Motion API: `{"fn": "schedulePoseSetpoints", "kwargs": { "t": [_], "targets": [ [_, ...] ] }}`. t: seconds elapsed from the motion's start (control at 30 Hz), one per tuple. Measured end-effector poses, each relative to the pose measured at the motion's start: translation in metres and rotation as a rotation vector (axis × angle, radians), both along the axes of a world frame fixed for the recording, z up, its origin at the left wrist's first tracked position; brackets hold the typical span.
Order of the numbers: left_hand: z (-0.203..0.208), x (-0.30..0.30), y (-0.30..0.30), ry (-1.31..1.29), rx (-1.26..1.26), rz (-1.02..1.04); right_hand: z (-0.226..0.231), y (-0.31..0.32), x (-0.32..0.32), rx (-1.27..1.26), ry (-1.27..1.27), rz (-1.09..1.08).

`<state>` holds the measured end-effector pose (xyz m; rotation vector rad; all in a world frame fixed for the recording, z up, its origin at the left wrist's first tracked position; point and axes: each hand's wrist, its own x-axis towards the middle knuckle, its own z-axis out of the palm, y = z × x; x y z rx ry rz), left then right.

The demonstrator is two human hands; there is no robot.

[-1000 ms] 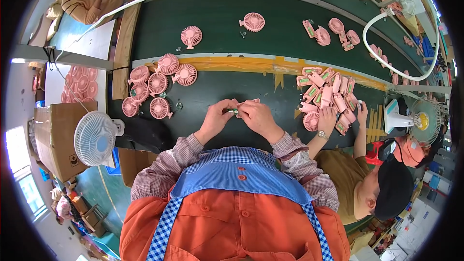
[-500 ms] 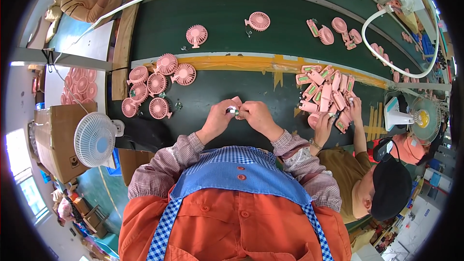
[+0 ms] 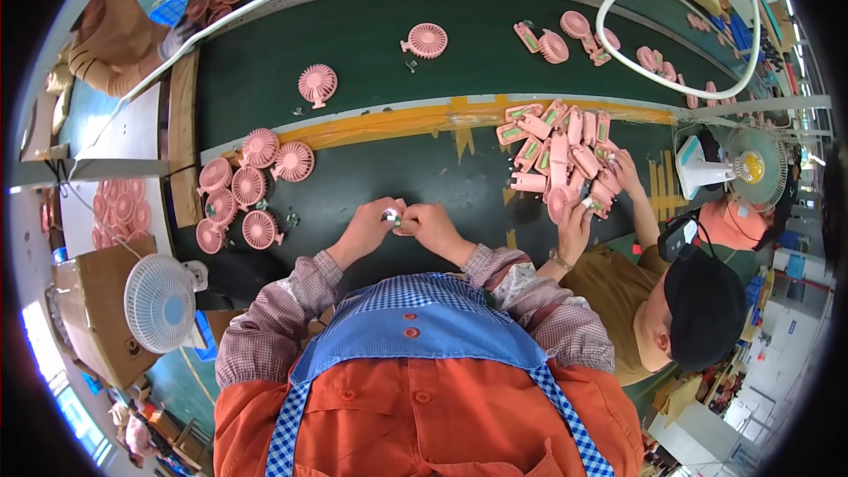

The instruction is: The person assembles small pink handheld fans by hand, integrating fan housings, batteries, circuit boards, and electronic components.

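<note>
Over the dark green bench in front of me, both my hands meet around a small pink fan part (image 3: 400,205), mostly hidden by my fingers. My left hand (image 3: 362,231) pinches its left side, where a bright white spot and a bit of green show. My right hand (image 3: 433,228) has its fingers closed on the other side. Left of my hands lies a cluster of round pink fan heads (image 3: 249,185), with small green circuit boards (image 3: 292,220) near them. To the right is a heap of pink fan handles (image 3: 558,152), several with green boards showing.
At my right, a co-worker's hands (image 3: 576,228) reach into the heap. Another person with gloves (image 3: 179,38) works at the far left. Yellow tape (image 3: 397,119) runs along a ledge behind the bench, with more fan pieces beyond. A white desk fan (image 3: 161,302) stands left, another (image 3: 755,168) right.
The whole view has turned and shifted, so the bench things sit further left. My hands keep together on the pink part. The far-left person's gloved hands have moved.
</note>
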<state>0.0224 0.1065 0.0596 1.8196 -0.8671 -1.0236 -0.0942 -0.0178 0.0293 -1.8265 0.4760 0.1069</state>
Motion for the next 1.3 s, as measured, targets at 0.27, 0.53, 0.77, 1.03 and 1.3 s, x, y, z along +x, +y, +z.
{"fn": "schedulePoseSetpoints", "kwargs": {
  "t": [0.27,0.53,0.77,1.03,1.3],
  "targets": [
    [-0.041,0.029,-0.023,-0.012,0.049,0.085,-0.065,-0.060,-0.017,-0.222,-0.172,-0.372],
    [-0.044,0.074,-0.099,0.233,-0.133,0.268,-0.106,-0.219,-0.046,-0.840,-0.117,-0.716],
    [-0.035,0.136,-0.159,-0.046,-0.332,0.347,-0.074,-0.274,0.007,-0.742,-0.025,-0.821],
    [-0.074,0.147,-0.219,0.540,-0.333,0.612,-0.110,-0.297,0.005,-0.915,0.086,-0.802],
    [-0.084,0.119,-0.243,-0.870,-0.158,0.111,-0.098,-0.257,-0.003,-0.544,-0.188,-0.686]
  ]
}}
